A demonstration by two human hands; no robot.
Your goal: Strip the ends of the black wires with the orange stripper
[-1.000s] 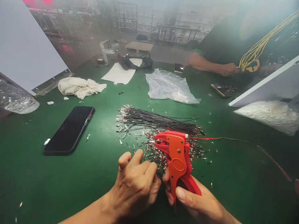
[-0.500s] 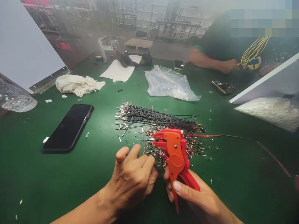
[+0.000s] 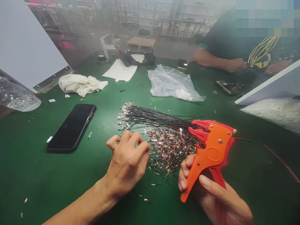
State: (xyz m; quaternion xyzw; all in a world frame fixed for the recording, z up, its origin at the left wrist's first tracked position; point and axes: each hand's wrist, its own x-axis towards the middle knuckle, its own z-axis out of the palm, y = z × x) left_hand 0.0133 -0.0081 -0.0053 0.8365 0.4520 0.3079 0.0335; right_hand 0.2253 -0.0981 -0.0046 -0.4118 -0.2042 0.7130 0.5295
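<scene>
My right hand point(image 3: 217, 193) is wrapped round the handles of an orange and red wire stripper point(image 3: 212, 153). Its handles are spread and its jaws, pointing left, lie over the right end of a bundle of black wires point(image 3: 154, 114). Silvery terminals show at the bundle's left end. Just left of a heap of wire clippings point(image 3: 172, 150), my left hand point(image 3: 128, 159) is palm down with curled fingers. Its thumb and fingertips are largely hidden, so whatever it pinches cannot be made out.
A black phone point(image 3: 71, 128) lies to the left. Behind the wires are a white cloth point(image 3: 82, 84), paper point(image 3: 120, 70) and a clear plastic bag point(image 3: 173, 82). A red and black wire point(image 3: 269, 148) runs off to the right. Across the table, a person's hands point(image 3: 236, 64) hold yellow wires point(image 3: 262, 51).
The wire stripper has moved right and toward me in my right hand, uncovering the clippings. My left hand has shifted left and slightly up, with its fingers bent down.
</scene>
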